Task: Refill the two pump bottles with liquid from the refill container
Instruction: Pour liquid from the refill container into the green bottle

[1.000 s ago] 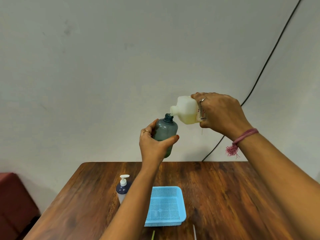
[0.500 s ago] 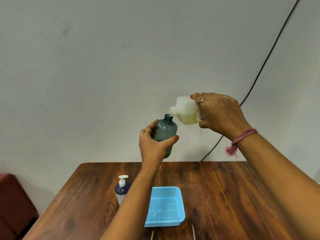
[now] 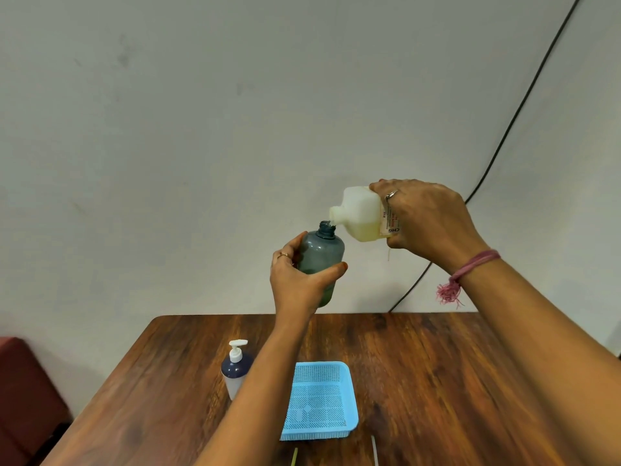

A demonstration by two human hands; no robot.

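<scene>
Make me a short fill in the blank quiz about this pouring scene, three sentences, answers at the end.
1. The left hand holds the grey-blue bottle, whose pump is ____.
2. The right hand tilts the white refill container so its spout meets the bottle's ____.
3. On the wooden table, the pump bottle with the white pump stands to the ____ of the blue basket.

Answers: off; neck; left

Refill container [image 3: 361, 215] tipped a touch steeper than 1 s ago; its spout now sits right at the grey bottle's [image 3: 321, 260] open neck. Both drifted slightly lower and left in view.
</scene>
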